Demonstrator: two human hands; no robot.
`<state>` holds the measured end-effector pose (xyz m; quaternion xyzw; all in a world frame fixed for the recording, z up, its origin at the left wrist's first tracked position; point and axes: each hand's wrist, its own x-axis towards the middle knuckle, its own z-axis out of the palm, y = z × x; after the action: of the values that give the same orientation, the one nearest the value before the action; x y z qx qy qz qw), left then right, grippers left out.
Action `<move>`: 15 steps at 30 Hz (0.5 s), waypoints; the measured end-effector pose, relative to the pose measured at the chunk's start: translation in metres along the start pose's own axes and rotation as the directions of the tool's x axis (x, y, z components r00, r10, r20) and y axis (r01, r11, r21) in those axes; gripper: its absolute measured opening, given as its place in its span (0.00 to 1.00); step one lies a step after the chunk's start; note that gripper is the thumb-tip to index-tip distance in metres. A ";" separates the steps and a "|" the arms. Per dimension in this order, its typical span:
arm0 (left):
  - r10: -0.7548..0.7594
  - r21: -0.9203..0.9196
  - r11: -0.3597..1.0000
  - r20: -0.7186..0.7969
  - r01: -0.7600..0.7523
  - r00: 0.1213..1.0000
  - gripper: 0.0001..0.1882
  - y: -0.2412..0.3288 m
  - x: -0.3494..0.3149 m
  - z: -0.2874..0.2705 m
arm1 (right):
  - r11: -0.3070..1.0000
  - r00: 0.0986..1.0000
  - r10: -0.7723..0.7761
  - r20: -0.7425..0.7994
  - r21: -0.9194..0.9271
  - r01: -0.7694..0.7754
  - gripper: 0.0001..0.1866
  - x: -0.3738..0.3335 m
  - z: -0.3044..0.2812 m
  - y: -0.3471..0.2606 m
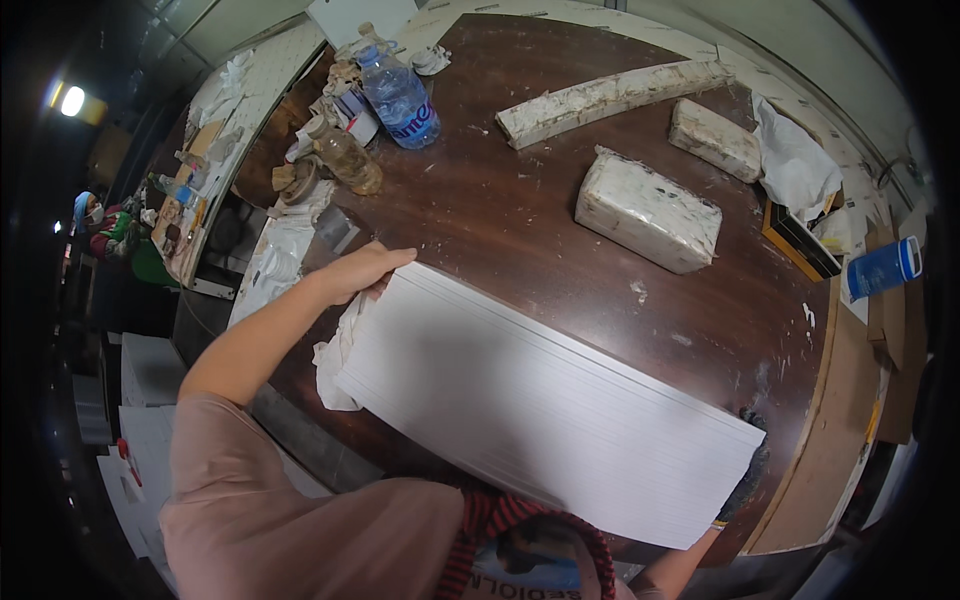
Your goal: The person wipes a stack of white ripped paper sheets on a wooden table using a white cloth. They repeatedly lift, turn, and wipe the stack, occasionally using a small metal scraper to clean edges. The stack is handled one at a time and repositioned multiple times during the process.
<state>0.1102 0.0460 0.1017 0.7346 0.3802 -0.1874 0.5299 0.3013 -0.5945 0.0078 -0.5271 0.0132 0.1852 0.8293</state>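
Note:
A long, thick stack of white paper with faint lines along it lies slanted in front of me, tilted up from the brown table. My left hand is closed on its far left corner, thumb along the top edge and fingers mostly hidden behind. A crumpled white cloth hangs at that same end, below the hand. At the right end my right hand, in a dark glove, grips the short edge. Most of its fingers are hidden by the paper.
Beyond the stack lie a tape-wrapped block, a smaller wrapped block and a long wrapped bar. Bottles, including a large clear one, crowd the far left. A blue container and an open box stand right.

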 end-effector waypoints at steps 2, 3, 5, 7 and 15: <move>-0.178 -0.103 0.977 0.062 0.184 0.982 0.37 0.006 0.001 -0.006 | 1.000 1.000 0.019 0.016 0.005 -0.019 0.19 0.002 0.001 -0.002; -0.294 -0.142 0.942 0.091 0.305 0.951 0.37 0.009 0.003 -0.008 | 1.000 0.999 0.028 0.023 0.013 -0.028 0.19 0.002 0.002 -0.003; -0.312 0.063 0.950 0.136 0.306 0.941 0.40 0.014 0.010 -0.010 | 0.998 0.997 0.058 0.042 0.034 -0.059 0.19 0.004 0.003 -0.007; -0.326 0.187 0.940 0.230 0.287 0.917 0.41 0.016 0.018 -0.008 | 0.994 0.993 0.089 0.076 0.063 -0.094 0.19 0.005 0.004 -0.013; -0.513 0.318 0.847 0.282 0.425 0.811 0.45 0.018 0.025 0.003 | 0.863 0.875 0.452 -0.173 -0.161 -0.478 0.24 0.003 -0.003 -0.045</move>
<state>0.1406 0.0496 0.0953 0.6290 0.4227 -0.4877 0.4335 0.3194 -0.6128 0.0451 -0.5991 0.1755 0.3458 0.7005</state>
